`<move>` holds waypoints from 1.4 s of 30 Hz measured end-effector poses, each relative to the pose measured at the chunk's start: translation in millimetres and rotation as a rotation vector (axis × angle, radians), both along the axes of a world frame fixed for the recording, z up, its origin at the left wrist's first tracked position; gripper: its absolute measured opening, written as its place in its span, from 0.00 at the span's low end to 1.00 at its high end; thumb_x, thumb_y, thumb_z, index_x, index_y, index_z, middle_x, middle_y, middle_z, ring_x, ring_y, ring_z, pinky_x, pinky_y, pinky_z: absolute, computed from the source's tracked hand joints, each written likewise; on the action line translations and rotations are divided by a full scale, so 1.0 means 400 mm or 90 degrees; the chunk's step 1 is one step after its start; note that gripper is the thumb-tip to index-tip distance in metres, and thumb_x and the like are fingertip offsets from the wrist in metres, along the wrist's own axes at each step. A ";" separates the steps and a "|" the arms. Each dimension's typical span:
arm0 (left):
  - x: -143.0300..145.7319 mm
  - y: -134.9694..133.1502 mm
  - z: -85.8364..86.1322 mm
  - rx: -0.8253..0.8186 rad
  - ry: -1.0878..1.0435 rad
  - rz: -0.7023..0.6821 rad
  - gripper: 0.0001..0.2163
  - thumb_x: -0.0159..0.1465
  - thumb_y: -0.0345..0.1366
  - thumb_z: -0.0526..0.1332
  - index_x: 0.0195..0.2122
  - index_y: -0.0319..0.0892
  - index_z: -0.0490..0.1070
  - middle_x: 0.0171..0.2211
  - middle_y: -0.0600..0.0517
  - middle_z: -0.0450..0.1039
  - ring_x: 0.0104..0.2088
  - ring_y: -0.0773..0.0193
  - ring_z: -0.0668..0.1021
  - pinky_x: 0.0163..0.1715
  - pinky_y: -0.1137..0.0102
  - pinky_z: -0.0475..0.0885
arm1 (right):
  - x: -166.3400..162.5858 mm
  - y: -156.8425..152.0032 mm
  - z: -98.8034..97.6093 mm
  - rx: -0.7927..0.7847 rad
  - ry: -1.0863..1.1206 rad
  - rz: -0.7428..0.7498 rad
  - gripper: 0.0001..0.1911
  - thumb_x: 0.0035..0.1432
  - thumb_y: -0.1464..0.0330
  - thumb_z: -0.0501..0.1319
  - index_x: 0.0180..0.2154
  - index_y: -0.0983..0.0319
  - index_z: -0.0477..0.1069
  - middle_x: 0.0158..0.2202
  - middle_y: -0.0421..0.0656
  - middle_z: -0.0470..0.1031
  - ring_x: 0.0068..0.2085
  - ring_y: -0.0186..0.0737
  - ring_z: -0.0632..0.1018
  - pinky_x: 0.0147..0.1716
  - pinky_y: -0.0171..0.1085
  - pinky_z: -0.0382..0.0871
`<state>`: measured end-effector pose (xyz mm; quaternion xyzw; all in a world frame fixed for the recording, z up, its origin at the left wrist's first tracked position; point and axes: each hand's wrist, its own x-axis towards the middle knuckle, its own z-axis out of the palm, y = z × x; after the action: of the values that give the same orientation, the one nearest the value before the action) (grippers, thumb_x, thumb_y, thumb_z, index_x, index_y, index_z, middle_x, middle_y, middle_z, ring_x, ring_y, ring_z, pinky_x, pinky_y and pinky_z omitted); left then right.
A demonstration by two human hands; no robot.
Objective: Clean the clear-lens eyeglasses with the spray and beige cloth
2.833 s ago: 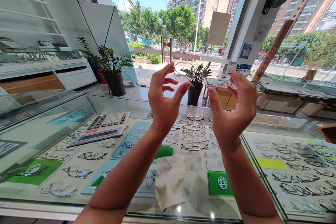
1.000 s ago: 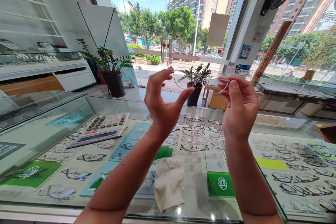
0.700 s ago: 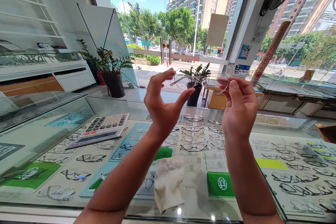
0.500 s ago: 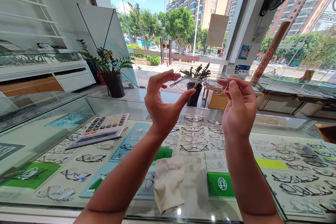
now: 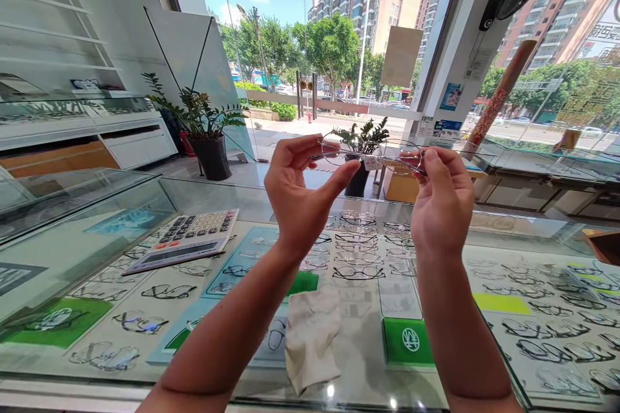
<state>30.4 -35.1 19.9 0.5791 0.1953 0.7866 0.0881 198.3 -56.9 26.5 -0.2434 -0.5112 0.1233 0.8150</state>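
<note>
I hold a pair of thin wire-rimmed glasses (image 5: 368, 156) up in front of me, above a glass display counter (image 5: 97, 232). My left hand (image 5: 298, 190) pinches the frame's left end between fingertips and thumb. My right hand (image 5: 443, 197) grips the right end, its fingers curled round it. A small white tag hangs at the bridge. Below my forearms a crumpled grey-white cloth (image 5: 312, 335) lies on the counter glass.
A calculator (image 5: 186, 237) rests on the counter to the left. Many pairs of glasses lie under the glass on green and blue cards. Two potted plants (image 5: 206, 126) stand beyond the counter by the shop window. Shelving runs along the left wall.
At first both hands were spread with the frame loosely between the fingertips. They have since closed on its ends, lowered it slightly and tilted it flatter.
</note>
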 end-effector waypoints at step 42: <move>-0.043 0.076 0.016 -0.520 -0.096 -0.356 0.19 0.66 0.55 0.65 0.47 0.45 0.72 0.56 0.43 0.76 0.56 0.50 0.79 0.43 0.64 0.73 | 0.076 0.102 -0.031 0.040 -0.241 -0.184 0.04 0.64 0.63 0.69 0.38 0.55 0.80 0.38 0.40 0.84 0.45 0.44 0.82 0.50 0.48 0.76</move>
<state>13.2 -4.8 26.4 0.4686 0.3179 0.6319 0.5292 228.7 -16.1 14.0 -0.3071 -0.6184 -0.0587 0.7210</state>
